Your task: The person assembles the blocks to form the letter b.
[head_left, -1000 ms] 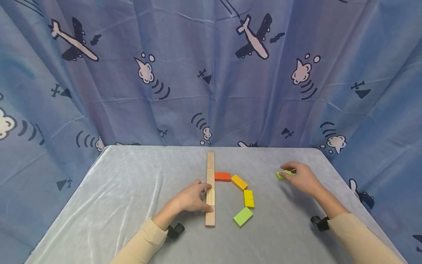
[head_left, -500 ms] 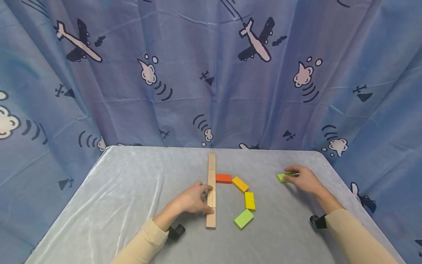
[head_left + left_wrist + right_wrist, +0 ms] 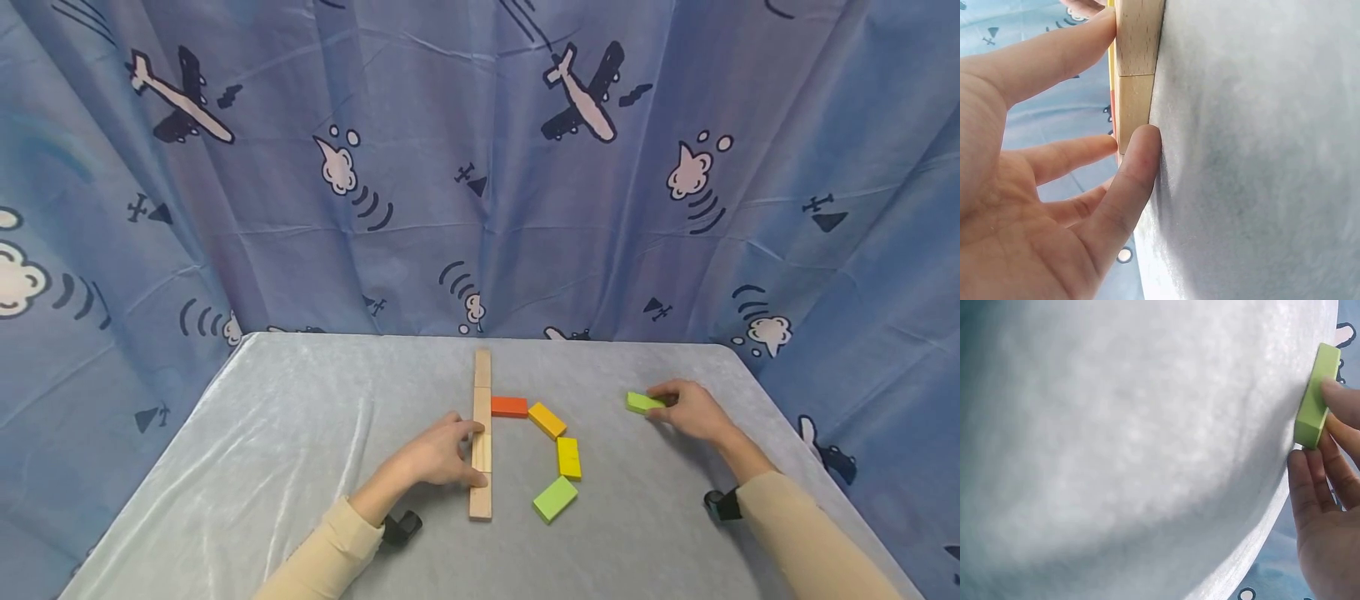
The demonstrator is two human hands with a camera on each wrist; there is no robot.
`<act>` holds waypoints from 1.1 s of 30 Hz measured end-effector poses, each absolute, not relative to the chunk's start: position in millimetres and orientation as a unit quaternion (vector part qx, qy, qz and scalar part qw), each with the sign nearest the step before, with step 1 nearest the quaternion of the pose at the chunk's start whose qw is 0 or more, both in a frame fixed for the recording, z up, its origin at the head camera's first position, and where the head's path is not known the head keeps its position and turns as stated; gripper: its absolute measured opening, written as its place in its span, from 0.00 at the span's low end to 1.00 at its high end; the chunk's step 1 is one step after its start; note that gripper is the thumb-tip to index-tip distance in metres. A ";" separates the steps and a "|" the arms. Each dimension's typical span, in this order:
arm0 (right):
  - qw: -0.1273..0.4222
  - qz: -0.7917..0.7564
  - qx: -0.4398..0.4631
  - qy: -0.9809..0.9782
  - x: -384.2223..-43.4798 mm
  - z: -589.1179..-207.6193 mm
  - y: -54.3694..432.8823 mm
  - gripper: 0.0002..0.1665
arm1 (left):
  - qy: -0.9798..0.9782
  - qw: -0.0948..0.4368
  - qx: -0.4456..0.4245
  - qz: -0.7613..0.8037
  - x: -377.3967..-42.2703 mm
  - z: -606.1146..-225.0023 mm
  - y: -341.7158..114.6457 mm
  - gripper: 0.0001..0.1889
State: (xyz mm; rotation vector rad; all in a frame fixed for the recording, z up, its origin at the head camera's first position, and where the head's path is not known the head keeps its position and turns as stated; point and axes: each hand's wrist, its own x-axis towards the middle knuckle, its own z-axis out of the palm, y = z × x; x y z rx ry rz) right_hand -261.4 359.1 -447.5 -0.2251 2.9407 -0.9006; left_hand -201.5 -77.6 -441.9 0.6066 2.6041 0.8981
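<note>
My left hand (image 3: 431, 450) rests on a straight row of plain wooden blocks (image 3: 482, 404), its thumb and a finger set apart along it. The left wrist view has fairly straight fingers touching the wooden blocks (image 3: 1137, 44). Out to the right, my right hand (image 3: 693, 409) pinches a light green block (image 3: 641, 402) between thumb and fingers. In the right wrist view the thumb lies on one face of that green block (image 3: 1317, 403). Whether it touches the cloth is hard to tell.
Right of the wooden row, a curve runs through a red block (image 3: 510, 407), an orange block (image 3: 547, 420), a yellow block (image 3: 568, 459) and another green block (image 3: 556, 499). A pale cloth covers the table (image 3: 300, 400); a blue patterned curtain (image 3: 412, 167) hangs behind it.
The right hand has shifted slightly, and more of the green block in it now shows. My left hand keeps its place on the wooden row. The head view has tilted a little.
</note>
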 end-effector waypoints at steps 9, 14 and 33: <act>0.036 -0.300 -0.076 0.950 -261.8 -449.7 349.3 0.25 | 0.913 0.159 0.214 0.310 -202.8 -443.6 -77.2 0.42; 0.048 -0.306 -0.079 0.947 -259.1 -448.0 336.5 0.24 | 0.912 0.159 0.214 0.311 -202.3 -442.6 -77.0 0.42; 0.041 -0.336 -0.163 0.927 -231.9 -422.9 277.1 0.18 | 0.911 0.162 0.219 0.309 -205.0 -444.8 -78.1 0.43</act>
